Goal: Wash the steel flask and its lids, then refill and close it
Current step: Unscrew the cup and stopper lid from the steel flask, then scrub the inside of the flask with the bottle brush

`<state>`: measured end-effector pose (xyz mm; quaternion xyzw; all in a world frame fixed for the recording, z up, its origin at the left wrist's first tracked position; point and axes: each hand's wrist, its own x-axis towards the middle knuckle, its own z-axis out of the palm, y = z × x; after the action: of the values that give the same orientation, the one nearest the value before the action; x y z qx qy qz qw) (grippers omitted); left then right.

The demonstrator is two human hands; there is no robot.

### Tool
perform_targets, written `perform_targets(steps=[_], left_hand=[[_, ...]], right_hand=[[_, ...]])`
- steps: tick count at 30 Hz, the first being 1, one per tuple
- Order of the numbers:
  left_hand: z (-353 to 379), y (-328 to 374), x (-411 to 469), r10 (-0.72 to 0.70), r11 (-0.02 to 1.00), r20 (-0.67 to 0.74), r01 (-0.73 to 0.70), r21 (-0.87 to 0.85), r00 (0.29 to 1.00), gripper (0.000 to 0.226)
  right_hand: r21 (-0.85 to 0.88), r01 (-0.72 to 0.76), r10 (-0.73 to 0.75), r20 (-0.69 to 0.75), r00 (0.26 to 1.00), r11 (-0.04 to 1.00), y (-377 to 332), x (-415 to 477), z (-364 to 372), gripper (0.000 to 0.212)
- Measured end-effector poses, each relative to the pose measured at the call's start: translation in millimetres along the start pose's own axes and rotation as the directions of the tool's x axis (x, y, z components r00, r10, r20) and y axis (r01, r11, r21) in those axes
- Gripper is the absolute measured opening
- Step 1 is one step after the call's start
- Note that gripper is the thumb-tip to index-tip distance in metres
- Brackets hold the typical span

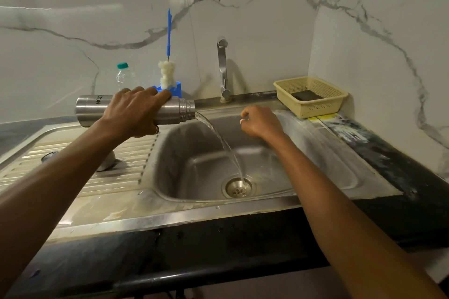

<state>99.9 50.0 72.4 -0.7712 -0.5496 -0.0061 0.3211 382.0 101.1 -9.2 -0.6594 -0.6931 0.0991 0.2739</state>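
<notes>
My left hand (132, 110) grips the steel flask (92, 109) around its middle and holds it lying sideways above the sink's left edge. The open threaded mouth (188, 109) points right, and water pours from it in an arc down to the drain (239, 187). My right hand (261, 121) hovers over the back of the basin with its fingers loosely curled and nothing visible in it. On the ribbed drainboard, a steel lid (108, 161) sits partly hidden under my left forearm, and a dark round lid (49, 155) lies further left.
The tap (222, 68) stands behind the steel sink (199, 209) with no water running from it. A blue bottle brush (167, 73) stands in a blue holder beside a small plastic bottle (125, 76). A beige basket (312, 97) holding a dark scrubber sits at back right.
</notes>
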Motion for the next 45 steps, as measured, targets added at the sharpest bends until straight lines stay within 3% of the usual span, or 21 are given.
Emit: perform_targets(steps=[15, 28, 33, 45], left_hand=[[-6, -17, 1, 0.049, 0.995, -0.064, -0.044, 0.085, 0.997, 0.084], [-3, -18, 3, 0.189, 0.938, -0.103, -0.149, 0.312, 0.977, 0.067], [0, -22, 9, 0.294, 0.882, -0.125, -0.219, 0.417, 0.947, 0.061], [3, -20, 17, 0.487, 0.819, -0.218, -0.356, 0.449, 0.846, 0.073]], right_hand=[[-0.001, 0.015, -0.015, -0.003, 1.000, 1.000, 1, -1, 0, 0.025], [0.020, 0.041, -0.041, 0.004, 0.999, 0.999, 2, -2, 3, 0.022], [0.003, 0.049, -0.049, 0.013, 0.999, 0.999, 1, -1, 4, 0.021], [0.001, 0.072, -0.072, 0.008, 0.997, 0.997, 0, -3, 3, 0.021]])
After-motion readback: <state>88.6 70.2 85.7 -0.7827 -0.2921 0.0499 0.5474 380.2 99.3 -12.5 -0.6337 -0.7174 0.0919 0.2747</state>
